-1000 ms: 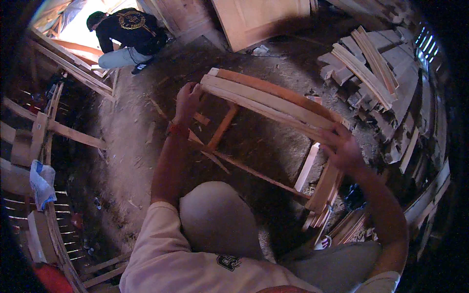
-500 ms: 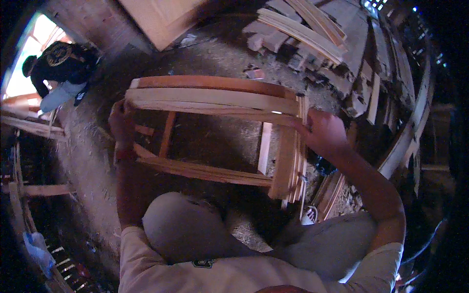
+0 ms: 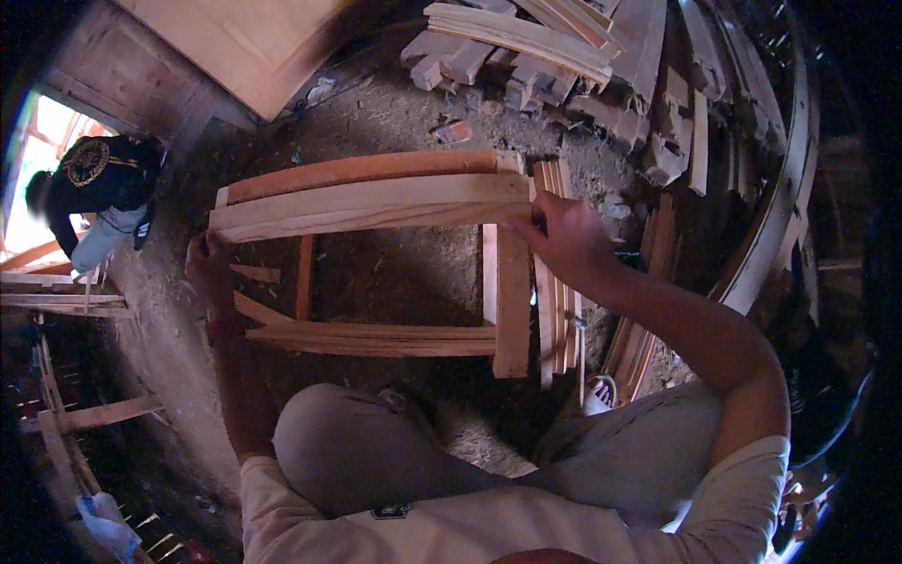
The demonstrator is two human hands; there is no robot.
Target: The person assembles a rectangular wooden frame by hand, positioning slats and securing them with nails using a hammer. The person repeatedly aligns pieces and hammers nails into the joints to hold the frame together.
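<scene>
Pale, bare wood fills the fingers: left of centre in the frame, the left hand is closed on one end of the pale slats, and just right of centre the right hand has thumb and bent fingers drawn together on the other end. The slats span the upper middle of the frame, with an orange-brown slat along their far side. They look stiff and dry, probably light enough for two hands, though likely to twist if held at one end alone; the sawn faces should grip well, while the edges may splinter. Their two ends, where the hands are, seem the best hold for keeping the pieces together. Below the right end, a short board runs down the frame to a stack of strips at lower middle; whether these are joined cannot be told. Farther out, a bundle of thin strips lies right of the board, a timber pile fills the upper right, and a co-worker bends at upper left.
</scene>
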